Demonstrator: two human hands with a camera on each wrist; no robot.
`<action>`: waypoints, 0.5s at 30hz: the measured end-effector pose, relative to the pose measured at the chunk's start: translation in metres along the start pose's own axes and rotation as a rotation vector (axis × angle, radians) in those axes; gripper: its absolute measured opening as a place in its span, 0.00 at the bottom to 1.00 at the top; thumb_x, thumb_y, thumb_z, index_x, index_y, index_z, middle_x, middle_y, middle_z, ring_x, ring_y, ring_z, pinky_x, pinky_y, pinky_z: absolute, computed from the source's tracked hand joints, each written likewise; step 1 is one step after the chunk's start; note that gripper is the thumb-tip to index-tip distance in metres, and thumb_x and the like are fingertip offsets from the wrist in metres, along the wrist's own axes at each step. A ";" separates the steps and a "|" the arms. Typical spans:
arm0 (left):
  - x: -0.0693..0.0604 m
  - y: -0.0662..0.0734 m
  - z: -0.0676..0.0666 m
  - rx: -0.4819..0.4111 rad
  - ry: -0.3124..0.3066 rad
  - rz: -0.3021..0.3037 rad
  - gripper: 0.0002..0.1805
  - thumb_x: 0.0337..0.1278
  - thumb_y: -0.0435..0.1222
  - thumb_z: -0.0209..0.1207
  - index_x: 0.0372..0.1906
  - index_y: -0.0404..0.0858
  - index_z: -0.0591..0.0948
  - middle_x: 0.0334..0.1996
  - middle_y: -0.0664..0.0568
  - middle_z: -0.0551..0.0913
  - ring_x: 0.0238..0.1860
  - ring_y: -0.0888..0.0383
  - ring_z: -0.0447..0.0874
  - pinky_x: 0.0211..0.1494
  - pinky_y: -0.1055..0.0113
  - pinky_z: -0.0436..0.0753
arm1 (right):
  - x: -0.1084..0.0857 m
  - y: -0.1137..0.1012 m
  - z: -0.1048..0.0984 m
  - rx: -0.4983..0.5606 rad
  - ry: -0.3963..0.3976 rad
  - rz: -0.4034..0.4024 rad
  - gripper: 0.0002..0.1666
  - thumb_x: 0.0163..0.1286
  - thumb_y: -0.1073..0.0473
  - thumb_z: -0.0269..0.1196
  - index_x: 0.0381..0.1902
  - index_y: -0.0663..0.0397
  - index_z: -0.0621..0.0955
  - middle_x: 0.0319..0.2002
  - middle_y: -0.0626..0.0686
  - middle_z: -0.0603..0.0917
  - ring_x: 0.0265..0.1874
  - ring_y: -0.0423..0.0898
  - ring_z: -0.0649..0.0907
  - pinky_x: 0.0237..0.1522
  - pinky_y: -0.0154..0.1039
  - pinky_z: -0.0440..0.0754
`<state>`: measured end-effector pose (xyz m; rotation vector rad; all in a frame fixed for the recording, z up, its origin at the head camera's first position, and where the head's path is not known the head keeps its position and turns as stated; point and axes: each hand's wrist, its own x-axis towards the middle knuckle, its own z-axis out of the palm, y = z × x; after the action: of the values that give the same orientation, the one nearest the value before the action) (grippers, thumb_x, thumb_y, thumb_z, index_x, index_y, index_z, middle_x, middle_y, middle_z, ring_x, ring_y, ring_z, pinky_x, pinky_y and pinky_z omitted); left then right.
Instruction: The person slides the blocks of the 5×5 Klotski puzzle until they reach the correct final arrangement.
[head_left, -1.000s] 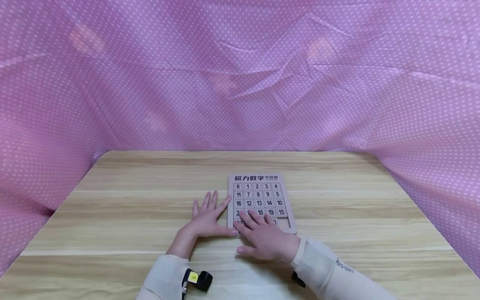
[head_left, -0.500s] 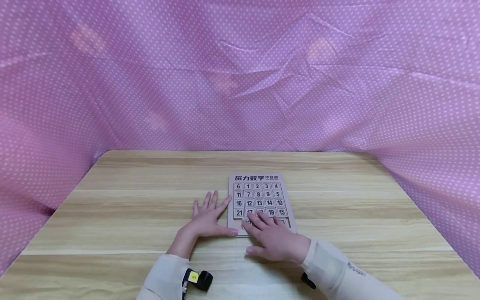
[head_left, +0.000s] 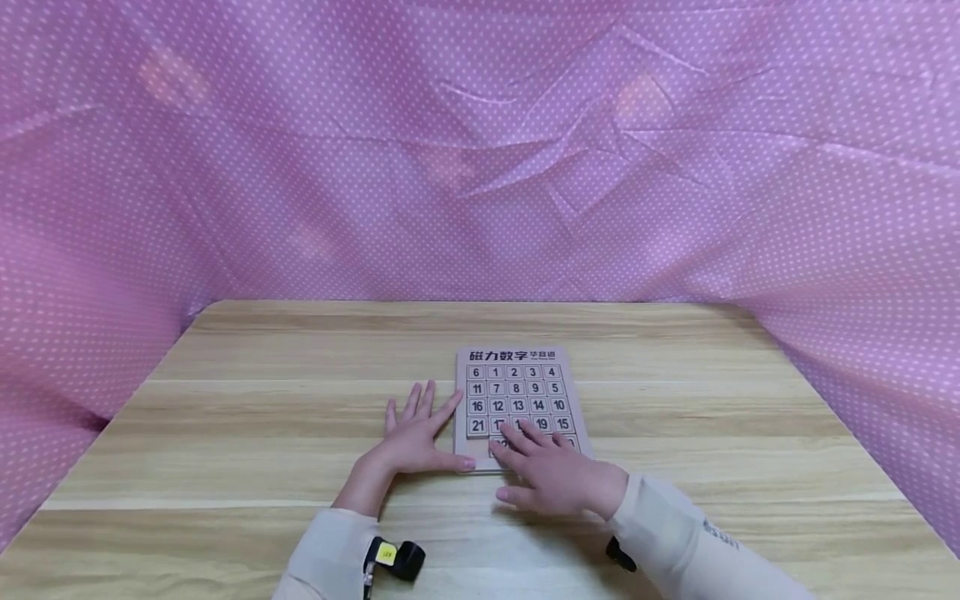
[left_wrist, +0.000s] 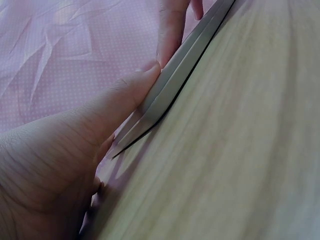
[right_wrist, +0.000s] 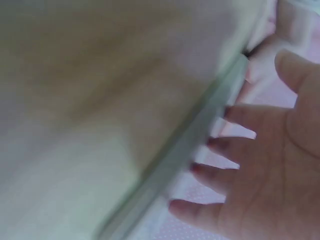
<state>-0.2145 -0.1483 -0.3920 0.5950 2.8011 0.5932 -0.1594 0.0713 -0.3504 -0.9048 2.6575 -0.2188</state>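
A numbered sliding-tile puzzle (head_left: 512,356) lies flat on the wooden table, its title strip at the far side. My left hand (head_left: 416,437) is spread along its left side, index fingertip at the edge and thumb on the near left corner. In the left wrist view that thumb (left_wrist: 135,90) rests against the board's near edge. My right hand (head_left: 551,477) lays its extended fingertips on the bottom row, partly covering those tiles. A vacant slot (head_left: 477,450) shows at the bottom row's left end. The right wrist view, blurred, shows separate fingers (right_wrist: 220,177) reaching over the board's edge.
Wood-grain table (head_left: 300,350) surrounds the puzzle. Pink polka-dot cloth (head_left: 480,167) hangs behind the table and along both sides. A black wrist camera (head_left: 407,561) is strapped under the left sleeve.
My right hand has slid rightward, and the bottom-row tiles have shifted right with it. The gap went from that row's right end to its left end. My left hand has stayed put.
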 end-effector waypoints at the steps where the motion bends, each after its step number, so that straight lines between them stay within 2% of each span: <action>1: 0.000 0.000 0.000 0.002 0.000 0.002 0.57 0.21 0.72 0.52 0.66 0.55 0.48 0.65 0.41 0.36 0.63 0.46 0.27 0.56 0.44 0.26 | 0.003 0.000 -0.002 0.004 -0.005 0.003 0.37 0.62 0.35 0.41 0.65 0.47 0.57 0.65 0.53 0.49 0.62 0.57 0.48 0.53 0.63 0.49; 5: 0.000 -0.001 0.000 0.015 0.001 0.005 0.57 0.22 0.72 0.52 0.66 0.56 0.47 0.65 0.41 0.36 0.63 0.46 0.27 0.56 0.44 0.26 | 0.020 0.002 -0.008 0.002 0.017 0.024 0.38 0.62 0.35 0.41 0.65 0.49 0.56 0.65 0.54 0.50 0.61 0.57 0.51 0.53 0.62 0.50; 11: 0.000 -0.001 0.000 0.007 0.003 0.018 0.56 0.23 0.71 0.53 0.66 0.56 0.48 0.65 0.40 0.36 0.63 0.45 0.27 0.56 0.42 0.27 | 0.055 0.010 -0.010 -0.015 0.061 0.092 0.41 0.62 0.33 0.40 0.65 0.50 0.53 0.65 0.53 0.48 0.62 0.56 0.48 0.54 0.61 0.50; 15: 0.000 -0.002 0.000 0.013 0.003 0.017 0.56 0.23 0.72 0.52 0.66 0.56 0.48 0.65 0.41 0.36 0.63 0.46 0.27 0.56 0.43 0.27 | 0.072 0.013 -0.013 -0.014 0.063 0.137 0.41 0.61 0.33 0.40 0.66 0.51 0.52 0.66 0.53 0.47 0.62 0.56 0.46 0.55 0.60 0.48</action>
<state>-0.2156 -0.1501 -0.3926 0.6217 2.8075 0.5809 -0.2250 0.0380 -0.3600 -0.7277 2.7691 -0.1990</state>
